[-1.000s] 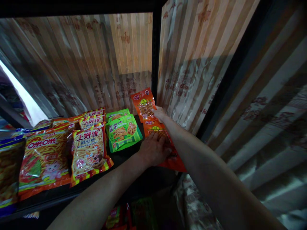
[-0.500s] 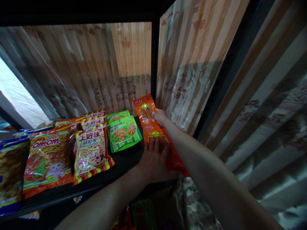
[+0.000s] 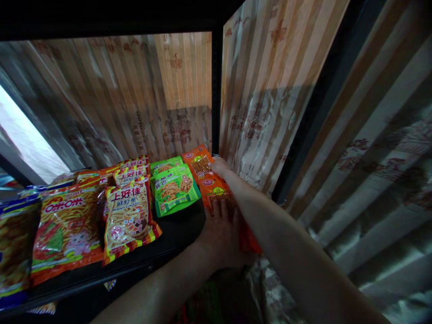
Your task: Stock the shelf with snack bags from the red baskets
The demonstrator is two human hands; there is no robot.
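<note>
Two orange snack packets, one behind the other, lie at the right end of the shelf. My right hand [image 3: 220,166] is closed on the right edge of the back orange packet [image 3: 200,163]. On the front orange packet [image 3: 212,185] my left hand [image 3: 222,238] lies palm down, fingers spread over its face. My right forearm and left hand hide part of the front packet. Just left of them, green snack pouches [image 3: 175,186] overlap in a row, the nearest leaning back.
Further left stand prawn cracker bags [image 3: 130,216], orange noodle snack bags [image 3: 67,229] and a blue-edged bag [image 3: 15,252]. A black shelf post [image 3: 216,99] rises at the back corner. Printed, pleated sheeting [image 3: 263,103] covers the walls. More packets show dimly below the shelf [image 3: 135,263].
The back orange packet has come down and tilted back to the left, with my right hand moving along. My left hand has shifted slightly down and right, still on the front packet.
</note>
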